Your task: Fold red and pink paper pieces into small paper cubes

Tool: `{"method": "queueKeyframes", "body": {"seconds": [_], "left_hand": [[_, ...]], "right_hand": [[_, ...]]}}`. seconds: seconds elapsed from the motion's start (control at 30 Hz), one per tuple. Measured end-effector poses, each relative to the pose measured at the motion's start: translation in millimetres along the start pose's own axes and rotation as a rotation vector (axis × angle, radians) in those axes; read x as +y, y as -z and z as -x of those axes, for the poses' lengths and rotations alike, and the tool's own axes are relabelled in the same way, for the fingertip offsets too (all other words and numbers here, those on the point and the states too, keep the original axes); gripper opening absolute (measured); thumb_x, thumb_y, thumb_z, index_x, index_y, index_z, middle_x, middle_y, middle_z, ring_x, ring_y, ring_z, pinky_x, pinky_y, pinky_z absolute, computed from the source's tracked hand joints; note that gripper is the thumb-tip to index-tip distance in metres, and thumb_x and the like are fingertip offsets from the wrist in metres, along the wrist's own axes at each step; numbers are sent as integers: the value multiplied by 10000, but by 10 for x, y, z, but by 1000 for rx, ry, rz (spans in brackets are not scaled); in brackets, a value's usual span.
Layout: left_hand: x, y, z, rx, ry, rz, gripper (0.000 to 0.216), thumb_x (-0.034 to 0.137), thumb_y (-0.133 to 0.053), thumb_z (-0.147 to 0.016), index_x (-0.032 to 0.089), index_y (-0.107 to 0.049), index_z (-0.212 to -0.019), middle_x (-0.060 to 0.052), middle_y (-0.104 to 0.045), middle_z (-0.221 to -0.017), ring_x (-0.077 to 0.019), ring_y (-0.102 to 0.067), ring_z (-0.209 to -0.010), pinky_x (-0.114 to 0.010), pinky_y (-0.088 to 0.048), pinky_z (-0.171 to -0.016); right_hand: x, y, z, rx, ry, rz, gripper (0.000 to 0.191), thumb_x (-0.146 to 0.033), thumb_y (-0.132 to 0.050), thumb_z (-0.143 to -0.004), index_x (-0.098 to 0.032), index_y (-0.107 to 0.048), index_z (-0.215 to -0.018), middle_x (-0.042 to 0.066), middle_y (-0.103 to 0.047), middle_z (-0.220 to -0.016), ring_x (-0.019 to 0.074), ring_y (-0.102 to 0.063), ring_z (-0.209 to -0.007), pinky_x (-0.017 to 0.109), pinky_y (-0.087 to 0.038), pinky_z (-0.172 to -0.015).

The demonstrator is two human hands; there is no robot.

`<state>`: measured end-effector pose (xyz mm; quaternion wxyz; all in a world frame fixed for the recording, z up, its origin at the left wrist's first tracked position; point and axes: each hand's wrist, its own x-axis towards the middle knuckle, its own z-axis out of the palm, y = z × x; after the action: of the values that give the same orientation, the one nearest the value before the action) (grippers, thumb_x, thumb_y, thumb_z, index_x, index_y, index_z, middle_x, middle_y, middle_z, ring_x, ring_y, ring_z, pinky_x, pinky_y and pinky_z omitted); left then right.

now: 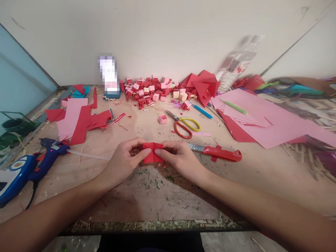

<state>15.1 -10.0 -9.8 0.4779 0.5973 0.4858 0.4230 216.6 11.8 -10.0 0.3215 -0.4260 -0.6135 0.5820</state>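
A small red square of folded paper [153,156], with crease lines running to its middle, is held up over the near part of the table. My left hand [131,154] pinches its left side, thumb on the face toward me. On the right side, my right hand [177,155] grips it the same way, and both thumb tips press close to the centre. The fingers behind the paper are mostly hidden. Just beyond my right hand lies a red-handled knife [222,153]. Scissors [187,126] with one red and one yellow handle rest farther back, beside a small pink paper box [162,119].
Many small folded boxes [147,91] are heaped against the back wall, near a propped phone [109,73]. Paper strips [81,120] and a blue glue gun [49,154] lie left. Pink sheets [275,122], a green pen [236,107] and a plastic bottle [238,63] are right.
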Motion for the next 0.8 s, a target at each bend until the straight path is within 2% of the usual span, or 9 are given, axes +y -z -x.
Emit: {"method": "queueKeyframes", "body": {"seconds": [0.2,0.47,0.8], "left_hand": [[9,1,2,0,4,-4,90,258,-713,-913,206,-774,-954,4,-776,-898,-153,-699,-798,-247,-550,-738],[4,-7,10,-34,13,24,111,267,-695,-926,203,-775,-967,2,-762,-863,-156,-692,-795,-256,-542,-735],[4,-4,3,-42,28,16,122,288,-695,-914,197,-759,-962,-7,-749,-859,-159,-671,-771,-265,-536,-718]], "right_hand": [[-2,0,-4,-22,-4,-8,185,-293,-658,-919,-155,-763,-855,13,-701,-660,138,-614,-555,263,-487,-557],[-47,3,-3,-16,48,20,182,-309,-749,-860,-153,-753,-767,-10,-649,-655,115,-550,-558,247,-431,-543],[-37,-6,5,22,-1,92,262,-355,-678,-896,-122,-764,-813,6,-612,-659,129,-489,-600,263,-366,-557]]}}
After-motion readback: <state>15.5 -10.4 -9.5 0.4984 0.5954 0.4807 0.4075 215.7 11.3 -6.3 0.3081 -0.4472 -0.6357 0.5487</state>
